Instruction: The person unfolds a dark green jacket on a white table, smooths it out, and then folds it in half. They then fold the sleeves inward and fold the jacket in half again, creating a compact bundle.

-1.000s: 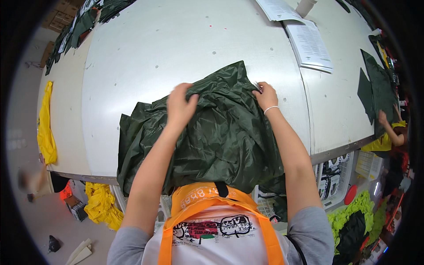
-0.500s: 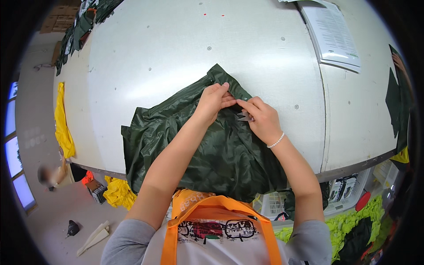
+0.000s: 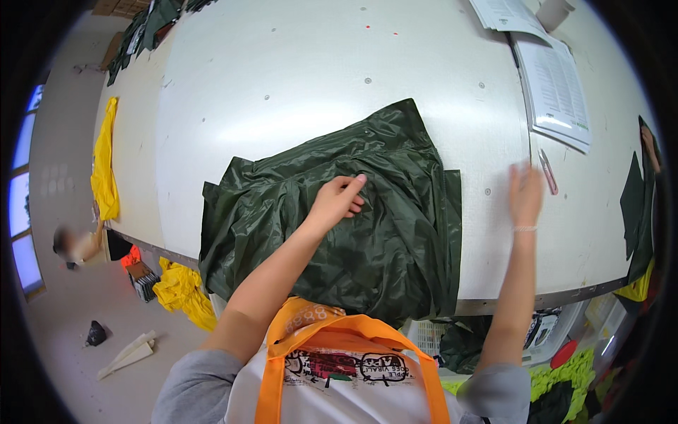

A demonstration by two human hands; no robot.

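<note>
A dark green shiny garment (image 3: 395, 233) lies rumpled on the table in front of me, overhanging the near edge. What looks like a zip runs along its right side. Over its middle is my left hand (image 3: 339, 201), thumb and forefinger pinched together and the other fingers curled. Whether anything small is between them I cannot make out. My right hand (image 3: 526, 196) is off the garment, above the table to the right, its fingers smeared by motion. Close beside it, thread snips (image 3: 549, 174) with a reddish handle lie on the table.
The pale table (image 3: 311, 49) carries stapled papers (image 3: 554, 88) at the far right and a yellow cloth (image 3: 104, 162) at the left edge. Dark green pieces (image 3: 632, 212) lie far right, near another person's hand (image 3: 650, 147). A crate (image 3: 558, 332) stands below the near edge.
My right hand has moved from the garment to the right, and the snips it held now lie on the table. My left hand has let the garment's upper edge go and come nearer.
</note>
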